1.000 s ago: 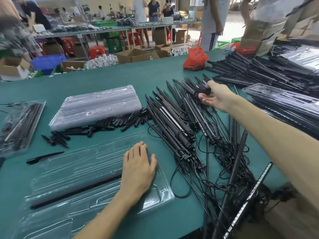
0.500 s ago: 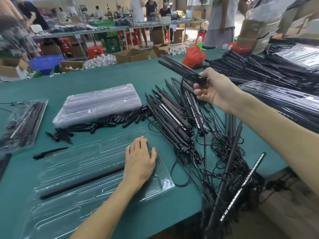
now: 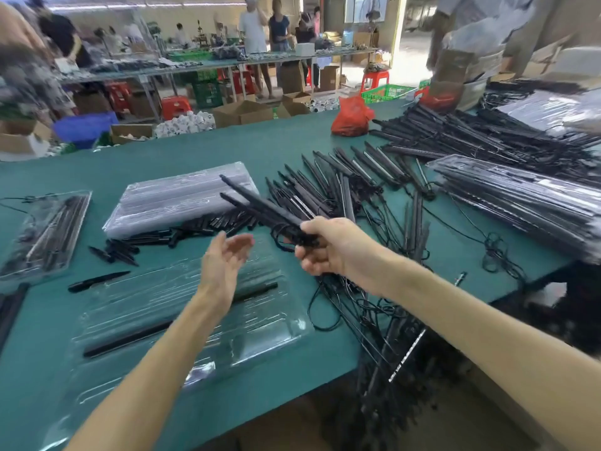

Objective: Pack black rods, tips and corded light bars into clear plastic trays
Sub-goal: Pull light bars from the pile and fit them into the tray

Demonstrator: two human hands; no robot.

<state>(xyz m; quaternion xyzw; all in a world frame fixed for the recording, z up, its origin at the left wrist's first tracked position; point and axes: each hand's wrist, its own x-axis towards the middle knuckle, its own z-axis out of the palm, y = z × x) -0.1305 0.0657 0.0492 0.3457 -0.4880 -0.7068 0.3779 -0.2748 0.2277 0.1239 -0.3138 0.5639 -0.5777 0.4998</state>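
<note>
1. Right hand (image 3: 328,247) grips corded light bars (image 3: 260,206) above the clear tray (image 3: 266,333). Their long axis slants and the free ends point far-left.
2. Left hand (image 3: 227,260), flat on the tray earlier, is now raised with fingers spread beside the bars.

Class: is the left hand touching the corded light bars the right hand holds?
Apart. The head view shows a gap between the left hand and the corded light bars.

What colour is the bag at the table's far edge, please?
The crumpled plastic bag is red; head view.
</note>
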